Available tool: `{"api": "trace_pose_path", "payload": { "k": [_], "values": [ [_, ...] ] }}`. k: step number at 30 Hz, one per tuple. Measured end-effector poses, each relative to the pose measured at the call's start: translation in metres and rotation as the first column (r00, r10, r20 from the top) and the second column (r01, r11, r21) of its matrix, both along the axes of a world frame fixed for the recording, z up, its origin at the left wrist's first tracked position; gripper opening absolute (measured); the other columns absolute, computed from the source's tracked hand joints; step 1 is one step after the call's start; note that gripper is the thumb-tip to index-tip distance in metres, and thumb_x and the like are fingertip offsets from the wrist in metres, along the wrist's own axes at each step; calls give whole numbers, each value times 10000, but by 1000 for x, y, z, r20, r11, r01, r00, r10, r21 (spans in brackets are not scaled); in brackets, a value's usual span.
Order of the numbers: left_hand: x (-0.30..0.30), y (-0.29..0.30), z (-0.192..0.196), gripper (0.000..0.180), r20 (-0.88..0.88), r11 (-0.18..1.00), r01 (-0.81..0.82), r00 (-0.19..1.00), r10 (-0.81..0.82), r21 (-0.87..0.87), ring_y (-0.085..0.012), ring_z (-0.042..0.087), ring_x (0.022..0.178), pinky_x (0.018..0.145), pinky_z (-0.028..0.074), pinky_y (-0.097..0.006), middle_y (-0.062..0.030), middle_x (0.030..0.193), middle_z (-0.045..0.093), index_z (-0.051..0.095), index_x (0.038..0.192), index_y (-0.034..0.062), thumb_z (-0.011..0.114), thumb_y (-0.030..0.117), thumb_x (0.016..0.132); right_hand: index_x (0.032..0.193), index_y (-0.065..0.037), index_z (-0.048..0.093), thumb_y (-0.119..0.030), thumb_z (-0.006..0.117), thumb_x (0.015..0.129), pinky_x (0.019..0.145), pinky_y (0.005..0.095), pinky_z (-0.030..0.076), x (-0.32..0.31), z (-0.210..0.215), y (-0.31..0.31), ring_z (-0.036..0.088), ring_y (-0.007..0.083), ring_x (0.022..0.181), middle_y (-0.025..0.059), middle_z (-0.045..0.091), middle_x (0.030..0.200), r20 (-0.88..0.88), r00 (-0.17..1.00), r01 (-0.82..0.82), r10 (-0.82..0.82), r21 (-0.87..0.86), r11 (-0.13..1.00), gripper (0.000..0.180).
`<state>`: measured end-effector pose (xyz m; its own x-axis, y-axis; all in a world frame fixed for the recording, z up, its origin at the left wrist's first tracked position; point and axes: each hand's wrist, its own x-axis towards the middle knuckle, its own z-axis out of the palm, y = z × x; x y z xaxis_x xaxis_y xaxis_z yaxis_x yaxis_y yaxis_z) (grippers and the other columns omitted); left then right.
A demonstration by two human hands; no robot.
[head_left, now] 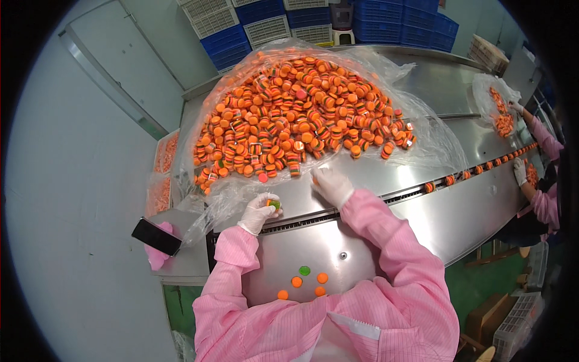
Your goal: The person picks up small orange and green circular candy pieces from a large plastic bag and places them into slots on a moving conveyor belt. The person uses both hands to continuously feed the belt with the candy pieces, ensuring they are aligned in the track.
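1. Left hand (259,212), in a white glove, pinches one small burger-shaped candy (274,204) between its fingertips, just above the steel table's slot.
2. Right hand (332,185), also gloved, lies flat with fingers spread at the near edge of the candy heap (301,114); whether it grips a piece I cannot tell.
3. The heap, far too many to count, sits on one clear plastic sheet (434,145).
4. Five loose discs (304,282) lie near the person's chest: four orange, one green.
5. One black phone (156,236) rests on a pink cloth at left.
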<state>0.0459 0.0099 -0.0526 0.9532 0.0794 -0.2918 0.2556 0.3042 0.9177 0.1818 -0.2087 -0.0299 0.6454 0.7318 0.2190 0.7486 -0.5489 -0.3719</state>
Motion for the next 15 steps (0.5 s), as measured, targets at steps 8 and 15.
{"api": "trace_pose_path", "payload": {
  "k": [8,15],
  "values": [
    [8,-18,-7,147,-63,917,67,997,-45,394,-172,592,718,622,483,-275,-52,852,570,540,898,77,541,14,765,1200,25,404,-212,525,817,891,450,408,-81,-61,-96,483,395,1053,264,451,1202,361,926,143,-112,-59,988,466],
    [-1,-17,8,135,104,110,-81,970,-221,991,-371,546,748,646,458,-451,-137,854,502,495,834,106,463,34,726,1182,-93,492,-225,495,831,804,437,411,-68,12,-100,520,326,957,155,543,1045,-3,978,188,-208,-410,892,374]
  ]
}}
